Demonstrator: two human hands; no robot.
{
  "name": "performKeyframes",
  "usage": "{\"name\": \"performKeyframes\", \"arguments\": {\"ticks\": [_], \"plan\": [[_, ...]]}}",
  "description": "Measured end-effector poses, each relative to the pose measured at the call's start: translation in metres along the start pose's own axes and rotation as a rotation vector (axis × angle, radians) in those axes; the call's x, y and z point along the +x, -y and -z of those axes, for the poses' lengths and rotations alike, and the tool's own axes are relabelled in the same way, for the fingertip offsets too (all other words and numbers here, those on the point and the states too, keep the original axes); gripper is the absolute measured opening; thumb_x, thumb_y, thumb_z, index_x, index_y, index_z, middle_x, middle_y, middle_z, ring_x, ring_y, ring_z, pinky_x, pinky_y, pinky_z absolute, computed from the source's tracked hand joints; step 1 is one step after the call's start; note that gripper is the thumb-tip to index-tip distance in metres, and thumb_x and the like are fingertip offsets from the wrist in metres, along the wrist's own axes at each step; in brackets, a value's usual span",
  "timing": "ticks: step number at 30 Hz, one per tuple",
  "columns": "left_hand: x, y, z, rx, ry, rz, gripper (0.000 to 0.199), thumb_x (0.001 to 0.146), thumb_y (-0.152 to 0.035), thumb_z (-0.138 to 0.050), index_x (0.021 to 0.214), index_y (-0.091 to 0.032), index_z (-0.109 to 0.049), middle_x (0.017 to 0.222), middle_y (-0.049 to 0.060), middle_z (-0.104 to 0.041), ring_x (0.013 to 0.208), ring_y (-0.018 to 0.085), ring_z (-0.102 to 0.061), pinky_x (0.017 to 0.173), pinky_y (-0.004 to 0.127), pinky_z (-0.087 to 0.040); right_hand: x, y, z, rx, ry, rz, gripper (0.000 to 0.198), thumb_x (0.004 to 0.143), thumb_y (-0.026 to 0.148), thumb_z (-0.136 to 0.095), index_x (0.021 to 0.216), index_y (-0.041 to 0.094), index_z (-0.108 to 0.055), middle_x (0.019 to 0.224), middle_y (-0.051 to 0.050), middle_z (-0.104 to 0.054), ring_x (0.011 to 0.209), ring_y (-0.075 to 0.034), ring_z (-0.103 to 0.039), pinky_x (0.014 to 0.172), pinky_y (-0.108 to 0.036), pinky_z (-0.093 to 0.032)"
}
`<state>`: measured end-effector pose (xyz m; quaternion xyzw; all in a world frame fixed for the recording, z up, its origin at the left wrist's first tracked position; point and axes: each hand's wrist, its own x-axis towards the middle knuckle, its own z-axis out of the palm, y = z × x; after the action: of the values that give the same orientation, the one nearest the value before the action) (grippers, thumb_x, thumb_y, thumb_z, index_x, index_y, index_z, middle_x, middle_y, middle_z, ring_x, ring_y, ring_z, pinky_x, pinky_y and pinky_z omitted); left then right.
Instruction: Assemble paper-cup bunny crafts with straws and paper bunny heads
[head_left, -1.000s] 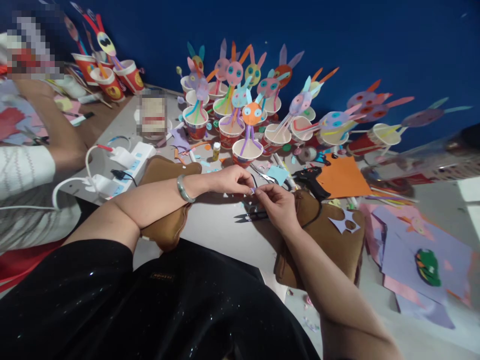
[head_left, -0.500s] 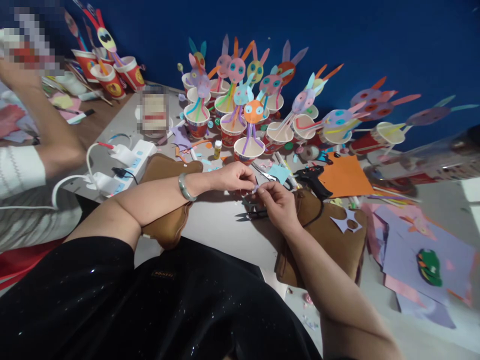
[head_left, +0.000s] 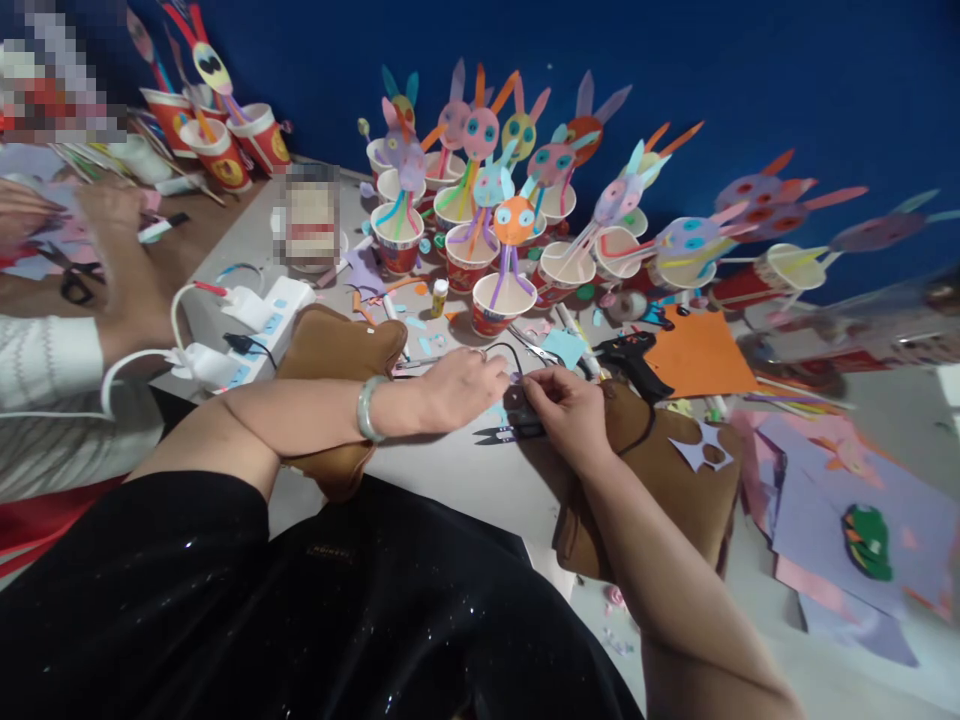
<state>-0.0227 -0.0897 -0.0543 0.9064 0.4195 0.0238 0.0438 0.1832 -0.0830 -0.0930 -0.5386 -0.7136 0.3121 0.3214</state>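
Note:
My left hand (head_left: 457, 388) and my right hand (head_left: 574, 410) meet over the grey table (head_left: 457, 470), fingertips pinching a tiny purple paper piece (head_left: 516, 378) between them. Small black scissors (head_left: 510, 431) lie on the table just under my right hand. A green bangle (head_left: 365, 408) circles my left wrist. Both forearms rest on brown cushions (head_left: 341, 350), one on each side. Just beyond my hands stands a paper cup with an orange bunny face (head_left: 513, 222) on purple strips.
Many paper cups with coloured bunny faces (head_left: 480, 135) crowd the back against the blue wall. A black glue gun (head_left: 634, 358), orange paper (head_left: 697, 352), a white power strip (head_left: 259, 315) and purple sheets (head_left: 832, 490) lie around. Another person's hands (head_left: 105, 205) work at left with scissors (head_left: 71, 285).
My left hand has flattened and lowered toward the table while still meeting my right fingertips. The person at left has brought their raised arm down to the table.

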Motion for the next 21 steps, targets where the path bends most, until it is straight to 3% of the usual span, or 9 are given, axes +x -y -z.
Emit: {"name": "performKeyframes", "arguments": {"ticks": [6,10,12,16,21], "plan": [[-0.009,-0.021,-0.008,0.063,0.108,-0.123,0.025,0.097,-0.007,-0.049,0.098,-0.011,-0.073,0.109,0.017,-0.075,0.094,0.025,-0.070,0.081,0.040,-0.047,-0.004,-0.011,-0.005,-0.543,0.006,0.322,0.028,0.100,0.028,-0.052,0.086,0.018,-0.074,0.078,-0.008,-0.075,0.066,-0.016,-0.061,0.064,-0.029,-0.037],[-0.009,-0.023,-0.005,0.068,0.224,-0.117,0.030,0.099,-0.008,-0.043,0.106,-0.010,-0.073,0.118,0.019,-0.075,0.102,0.025,-0.069,0.085,0.039,-0.048,-0.006,-0.010,-0.004,-0.771,0.153,0.471,0.031,0.101,0.021,-0.050,0.081,0.017,-0.074,0.070,-0.007,-0.069,0.061,-0.016,-0.052,0.063,-0.031,-0.029],[-0.013,-0.024,-0.002,0.079,0.243,-0.123,0.030,0.098,-0.007,-0.045,0.109,-0.011,-0.073,0.118,0.018,-0.076,0.106,0.025,-0.069,0.087,0.038,-0.049,-0.007,-0.007,-0.001,-0.820,0.240,0.488,0.031,0.100,0.018,-0.049,0.082,0.017,-0.074,0.069,-0.006,-0.066,0.062,-0.016,-0.049,0.063,-0.031,-0.027],[-0.019,-0.027,0.002,0.099,0.162,-0.133,0.028,0.095,-0.007,-0.049,0.109,-0.011,-0.073,0.117,0.019,-0.076,0.103,0.027,-0.070,0.090,0.040,-0.049,-0.007,0.002,0.005,-0.873,0.343,0.469,0.032,0.100,0.017,-0.046,0.088,0.017,-0.075,0.072,-0.007,-0.065,0.064,-0.017,-0.048,0.063,-0.032,-0.025],[-0.016,-0.032,-0.001,0.131,0.235,-0.109,0.026,0.091,-0.007,-0.053,0.106,-0.011,-0.074,0.113,0.020,-0.077,0.097,0.027,-0.070,0.081,0.038,-0.049,-0.008,0.006,0.009,-0.865,0.396,0.442,0.031,0.099,0.017,-0.046,0.094,0.017,-0.077,0.073,-0.008,-0.065,0.065,-0.018,-0.049,0.064,-0.033,-0.025]]}}
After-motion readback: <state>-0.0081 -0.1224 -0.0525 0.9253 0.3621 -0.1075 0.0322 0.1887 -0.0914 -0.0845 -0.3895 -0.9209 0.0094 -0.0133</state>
